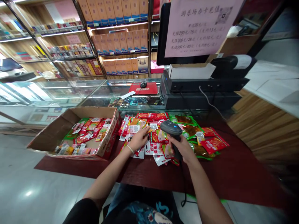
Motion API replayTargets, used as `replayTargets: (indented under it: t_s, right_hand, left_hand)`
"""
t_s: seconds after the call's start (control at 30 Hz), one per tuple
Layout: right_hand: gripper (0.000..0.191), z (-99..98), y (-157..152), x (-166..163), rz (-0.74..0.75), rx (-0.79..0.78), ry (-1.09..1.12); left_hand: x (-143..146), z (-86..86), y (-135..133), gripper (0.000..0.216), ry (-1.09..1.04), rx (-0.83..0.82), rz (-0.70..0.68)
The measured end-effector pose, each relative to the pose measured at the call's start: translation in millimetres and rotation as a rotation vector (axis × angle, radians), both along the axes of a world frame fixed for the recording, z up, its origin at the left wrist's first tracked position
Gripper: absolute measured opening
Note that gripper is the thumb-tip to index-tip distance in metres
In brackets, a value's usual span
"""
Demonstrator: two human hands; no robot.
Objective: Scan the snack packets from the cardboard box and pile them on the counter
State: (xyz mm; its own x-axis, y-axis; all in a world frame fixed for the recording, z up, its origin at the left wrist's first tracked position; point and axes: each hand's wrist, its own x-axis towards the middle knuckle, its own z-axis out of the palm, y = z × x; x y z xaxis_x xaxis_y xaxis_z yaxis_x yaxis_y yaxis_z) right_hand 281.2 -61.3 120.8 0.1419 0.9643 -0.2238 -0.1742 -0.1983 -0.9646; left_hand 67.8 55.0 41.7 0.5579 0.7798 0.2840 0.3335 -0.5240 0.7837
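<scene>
My right hand (181, 145) is wrapped round the handle of a black barcode scanner (171, 127), its head tilted left over a pile of snack packets (155, 147). A small blue light glows on top of the scanner. Just left of it, my left hand (139, 140) has its fingertips closed at the edge of a small snack packet (153, 126) with a white label. Red, white and green-edged packets overlap beneath both hands. To the left, an open cardboard box (109, 137) contains more bagged snacks.
The dark red counter (144, 172) carries all this. Behind are a glass display case (98, 93), a red mat (149, 88) with a mouse, and a monitor (162, 40) bearing a paper notice. A black cash drawer (203, 101) stands at the back right. The scanner's cord hangs over the front edge.
</scene>
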Motion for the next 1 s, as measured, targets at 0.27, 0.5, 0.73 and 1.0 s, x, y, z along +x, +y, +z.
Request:
replayTargets:
  t_s: [0.27, 0.5, 0.73, 1.0]
  right_hand:
    - [0.037, 3.6, 4.8, -11.5, 0.027, -0.012, -0.020]
    - [0.038, 6.0, 4.4, -15.8, 0.027, -0.013, -0.037]
    - [0.037, 14.4, 10.9, -22.6, 0.053, 0.024, -0.051]
    - [0.036, 37.2, 45.7, -68.3, 0.245, 0.074, -0.122]
  left_hand:
    - [-6.3, -3.9, -6.3, 0.070, 0.226, 0.090, -0.049]
    - [-5.0, -10.5, -8.7, 0.071, 0.181, 0.062, -0.046]
    - [-12.0, 27.2, -17.1, 0.059, -0.048, -0.039, 0.022]
    - [-97.4, 125.7, -30.7, 0.035, -0.224, 0.013, 0.215]
